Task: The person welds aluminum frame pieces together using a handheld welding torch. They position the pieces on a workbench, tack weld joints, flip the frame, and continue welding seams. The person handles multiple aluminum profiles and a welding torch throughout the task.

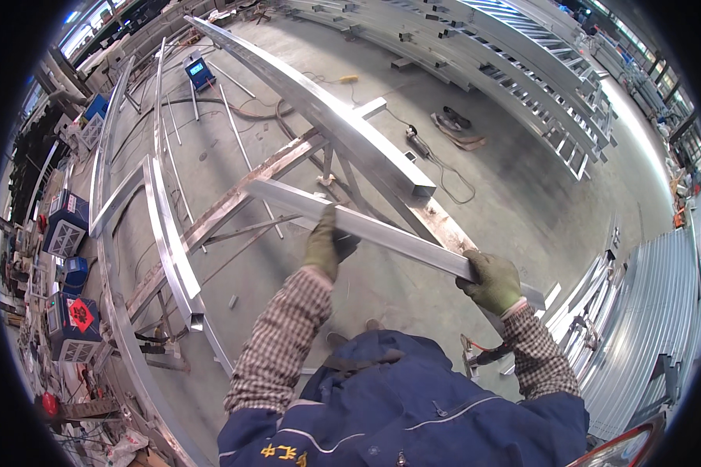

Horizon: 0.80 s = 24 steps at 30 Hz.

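Observation:
A short silver metal tube [397,235] lies slantwise in front of my body, held in both hands. My left hand [324,247], in an olive-green glove, grips it left of its middle, fingers partly under the tube. Nearer its right end, my right hand [494,282], gloved alike, wraps around it. Just beyond, a long, thick square metal tube [343,117] rests across a rusty steel trestle [459,233]. I cannot tell whether the short tube touches the trestle.
A frame of long tubes [162,226] stands to the left, beside blue machines [66,222]. A blue box with a lit screen [199,72] is farther off. On the floor lie a corded power tool [417,142] and several thin rods. Ladder-like metal frames [514,70] and corrugated sheets [639,327] are stacked right.

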Motion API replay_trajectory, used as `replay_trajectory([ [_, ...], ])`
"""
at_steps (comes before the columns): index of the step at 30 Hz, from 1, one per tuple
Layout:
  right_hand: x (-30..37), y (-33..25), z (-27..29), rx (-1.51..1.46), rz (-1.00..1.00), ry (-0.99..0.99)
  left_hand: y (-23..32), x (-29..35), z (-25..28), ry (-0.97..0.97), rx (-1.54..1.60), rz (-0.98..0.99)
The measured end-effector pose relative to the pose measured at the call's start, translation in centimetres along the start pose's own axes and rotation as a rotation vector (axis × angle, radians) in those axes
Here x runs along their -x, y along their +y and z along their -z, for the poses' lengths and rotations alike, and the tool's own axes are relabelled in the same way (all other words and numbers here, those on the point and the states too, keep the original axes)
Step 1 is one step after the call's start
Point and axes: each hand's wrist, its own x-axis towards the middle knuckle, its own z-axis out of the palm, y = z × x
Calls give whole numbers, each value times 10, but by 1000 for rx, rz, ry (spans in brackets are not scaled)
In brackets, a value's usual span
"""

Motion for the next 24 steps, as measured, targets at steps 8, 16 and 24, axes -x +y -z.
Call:
replay_trajectory([
  [8,1,9,-37,-29,-304,112,-46,-75,-102,-67,-146,-98],
  [16,-34,14,-60,23,-310,166,-61,-99,-127,-50,-450,-348],
  [24,-80,6,-80,15,-316,123,-42,-134,-121,61,-594,-389],
])
